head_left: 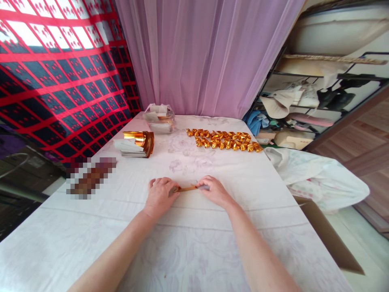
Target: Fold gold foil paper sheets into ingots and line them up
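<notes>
Between my two hands, close to the tabletop, runs a narrow folded strip of gold foil paper [187, 188]. My left hand [161, 194] has its thumb and fingers closed on the strip's left end, where a greyish side shows. The right end is pinched in my right hand [215, 190], again with a greyish part at the fingertips. Beyond my left hand stands a curved stack of gold foil paper sheets [136, 145], pale on the back. Folded gold foil pieces [225, 140] lie in two rows at the far right.
A pale flowered cloth covers the table [194, 251]. At its far edge sits a clear plastic bag [159, 117] of paper stacks. A blurred-out object [91, 176] lies at the left edge. Right of the table are a white bundle [328, 174], a cardboard box [331, 235] and shelves.
</notes>
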A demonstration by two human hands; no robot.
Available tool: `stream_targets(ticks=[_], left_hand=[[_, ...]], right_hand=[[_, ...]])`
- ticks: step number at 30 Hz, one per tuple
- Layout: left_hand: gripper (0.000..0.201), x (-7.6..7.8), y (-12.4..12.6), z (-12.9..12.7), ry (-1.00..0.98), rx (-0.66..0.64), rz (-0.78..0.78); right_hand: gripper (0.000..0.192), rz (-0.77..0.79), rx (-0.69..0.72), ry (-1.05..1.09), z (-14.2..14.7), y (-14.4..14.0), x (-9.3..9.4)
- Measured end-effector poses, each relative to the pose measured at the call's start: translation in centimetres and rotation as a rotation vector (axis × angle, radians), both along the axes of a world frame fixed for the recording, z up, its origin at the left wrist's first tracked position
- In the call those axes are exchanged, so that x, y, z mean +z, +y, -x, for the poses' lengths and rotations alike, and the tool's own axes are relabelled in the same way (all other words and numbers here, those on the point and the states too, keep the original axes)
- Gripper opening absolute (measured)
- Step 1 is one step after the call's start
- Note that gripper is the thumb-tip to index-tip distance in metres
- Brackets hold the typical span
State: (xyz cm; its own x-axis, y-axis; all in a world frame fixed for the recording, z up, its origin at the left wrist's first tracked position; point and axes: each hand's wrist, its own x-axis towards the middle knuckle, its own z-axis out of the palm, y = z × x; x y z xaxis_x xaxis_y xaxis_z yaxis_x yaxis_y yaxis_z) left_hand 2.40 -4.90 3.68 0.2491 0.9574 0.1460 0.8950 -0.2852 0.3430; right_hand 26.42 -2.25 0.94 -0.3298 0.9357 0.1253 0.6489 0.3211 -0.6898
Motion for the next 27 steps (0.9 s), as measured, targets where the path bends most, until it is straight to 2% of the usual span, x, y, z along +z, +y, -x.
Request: stream_targets(ticks=[6,15,22,27], left_hand=[[0.017,-0.2,-0.1,-0.9,0.028,-0.090,-0.099],[0.022,-0.9,0.8,-0.4,0.064,-0.161,-0.128],[0.029,-0.3,1.5,-0.3,0.051,-0.189,-0.100],[0.041,0.4,2.0,-0.3,0.067,-0.250,-0.055]], right_hand=[[0.033,0.026,0.011,0.096,-0.6,0.1,-0.3],[0.050,0.022,-0.022,0.140,-0.7,-0.4,-0.4],[0.044,-0.047,0.095,0.197,-0.7,-0.8,-0.4],[0.058,-0.107,0.120,0.152,-0.3,-1.5,-0.5]])
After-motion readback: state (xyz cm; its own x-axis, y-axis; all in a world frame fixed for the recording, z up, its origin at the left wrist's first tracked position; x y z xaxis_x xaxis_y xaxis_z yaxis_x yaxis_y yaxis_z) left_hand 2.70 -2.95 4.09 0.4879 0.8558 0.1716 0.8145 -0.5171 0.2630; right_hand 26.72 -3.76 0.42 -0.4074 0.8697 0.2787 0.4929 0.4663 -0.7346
